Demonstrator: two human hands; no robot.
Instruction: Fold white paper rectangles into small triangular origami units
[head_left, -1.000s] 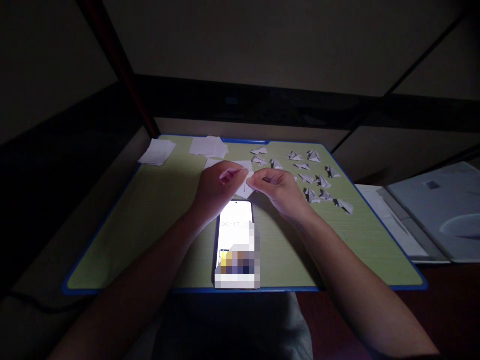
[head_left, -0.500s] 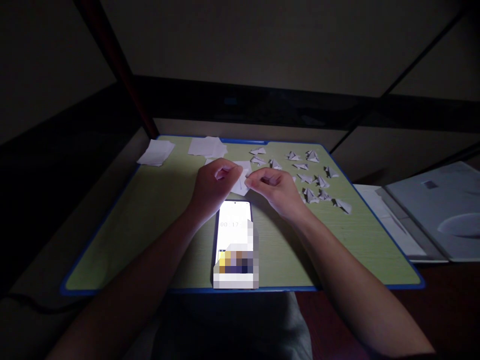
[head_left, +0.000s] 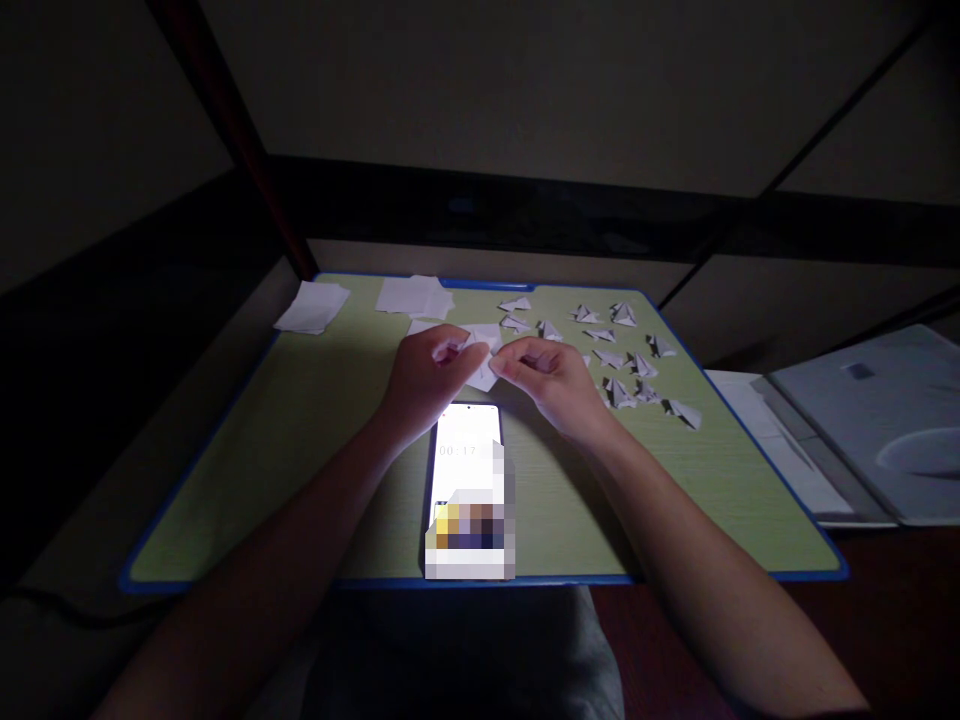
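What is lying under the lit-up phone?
The phone lies flat on a green board with a blue rim. Only board shows around it; whatever might sit beneath the phone itself is covered. Both hands hold white paper just beyond it.

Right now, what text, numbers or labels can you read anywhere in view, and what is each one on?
"00:17": pale digits on the lit screen of the black smartphone lying on the green, blue-rimmed desk board; anything after them is blurred.
Lower part of the screen: pixelated, unreadable.
White paper sheet between the left hand and right hand: no legible writing.
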